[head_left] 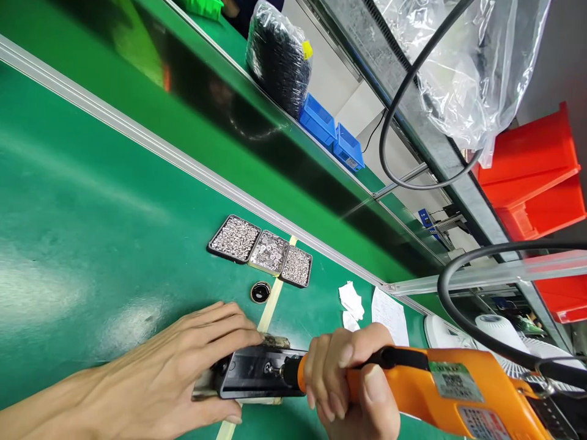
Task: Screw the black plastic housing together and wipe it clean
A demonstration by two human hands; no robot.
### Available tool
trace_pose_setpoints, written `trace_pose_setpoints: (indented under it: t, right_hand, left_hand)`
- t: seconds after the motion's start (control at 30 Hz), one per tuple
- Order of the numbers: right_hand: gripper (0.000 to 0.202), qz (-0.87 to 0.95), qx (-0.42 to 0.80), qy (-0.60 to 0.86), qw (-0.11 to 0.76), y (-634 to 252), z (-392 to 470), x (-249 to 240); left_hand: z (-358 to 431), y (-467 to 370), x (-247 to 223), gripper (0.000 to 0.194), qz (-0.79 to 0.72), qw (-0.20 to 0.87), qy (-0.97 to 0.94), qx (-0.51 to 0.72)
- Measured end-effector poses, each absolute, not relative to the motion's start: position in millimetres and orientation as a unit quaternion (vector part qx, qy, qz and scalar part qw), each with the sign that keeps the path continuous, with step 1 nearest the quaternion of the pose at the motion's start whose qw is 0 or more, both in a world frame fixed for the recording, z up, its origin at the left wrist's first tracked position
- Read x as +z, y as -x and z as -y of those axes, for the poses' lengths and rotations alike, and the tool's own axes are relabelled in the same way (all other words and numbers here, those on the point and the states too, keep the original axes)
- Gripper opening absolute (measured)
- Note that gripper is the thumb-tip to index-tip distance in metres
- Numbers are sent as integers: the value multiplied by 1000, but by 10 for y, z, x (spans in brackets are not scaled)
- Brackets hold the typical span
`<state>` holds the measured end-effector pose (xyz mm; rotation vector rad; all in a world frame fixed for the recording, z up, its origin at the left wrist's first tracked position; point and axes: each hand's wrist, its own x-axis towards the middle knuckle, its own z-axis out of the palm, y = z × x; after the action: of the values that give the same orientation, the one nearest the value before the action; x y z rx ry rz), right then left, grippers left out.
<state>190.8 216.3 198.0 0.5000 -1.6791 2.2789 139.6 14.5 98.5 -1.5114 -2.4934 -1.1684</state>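
Note:
My right hand (353,379) is wrapped round an orange electric screwdriver (413,382). Its bit points left and meets a small screw (268,368) inside a long black plastic part (247,379). My left hand (183,373) grips the left end of that part, fingers along the far side and thumb along the near side. Worn blocks of a fixture (275,341) show around the black part. Just beyond my left hand stands a small round dish (260,292) of dark liquid. Three joined square trays (270,252) hold many small metal pieces.
Crumpled white tissue (351,302) and a written paper sheet (389,315) lie on the green bench (92,244). A metal-edged partition runs behind them. Blue bins (318,120) and a bag of black parts (279,58) are beyond it. Red bins (527,171) and a looping cable (385,128) are at right.

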Motion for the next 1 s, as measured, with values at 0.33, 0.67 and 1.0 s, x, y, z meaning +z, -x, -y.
trace_pose_setpoints:
  t: [0.33,0.67,1.0]
  right_hand:
    - [16,597,786,-89,134,-1957,-2073,1999]
    - [19,644,743,-128,130,-1965,-2114,1861]
    - [43,607,756,-203,139,-1838,-2097,1827]
  left_hand:
    - [-165,-1424,997,65,791,8,471,-390]
    - [-182,-1471,930,66,798,-39,458,-391]
    - [-257,-1454,1025,46,786,-80,437,-431]
